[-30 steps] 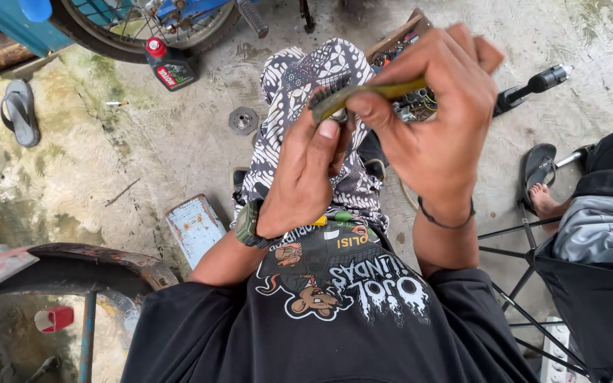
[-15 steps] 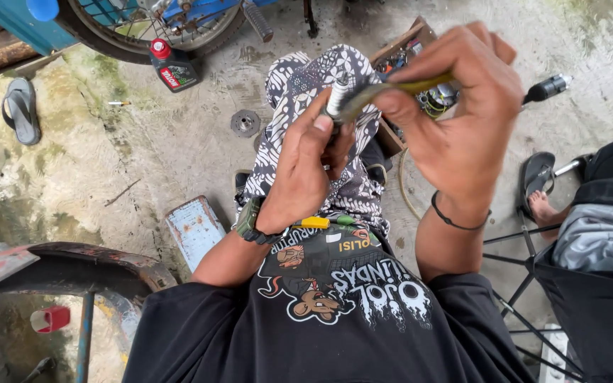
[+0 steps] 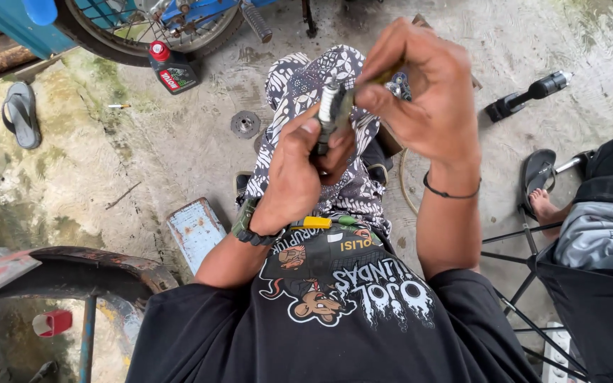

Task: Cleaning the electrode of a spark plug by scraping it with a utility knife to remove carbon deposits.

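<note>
Centre of the frame, above the lap: the left hand [image 3: 299, 174] is curled shut round a small metal part [image 3: 329, 106] with a pale ribbed body (probably a spark plug, though too small to be sure), thumb pressed up against its side; the part stands nearly upright, poking out above the fist. The right hand [image 3: 420, 92], upper centre-right, pinches a thin yellowish tool [image 3: 384, 76] between fingertips and thumb, fingers bent close together; the tool's end meets the top of the metal part. Both hands hang over patterned black-and-white trousers [image 3: 306, 71].

On the left wrist, a dark green watch [image 3: 244, 223]; on the right wrist, a thin black band [image 3: 452, 193].

On the concrete floor [image 3: 179, 142]: an oil bottle with a red cap [image 3: 168, 67] in the upper left beside a wheel [image 3: 143, 35]; a small round metal disc [image 3: 245, 124] left of the knee; a grey sandal [image 3: 21, 113] at the far left; a flat pale blue metal piece [image 3: 194, 230] lower left of the hands. At the right edge, another person's bare foot in a black sandal [image 3: 540, 191].
</note>
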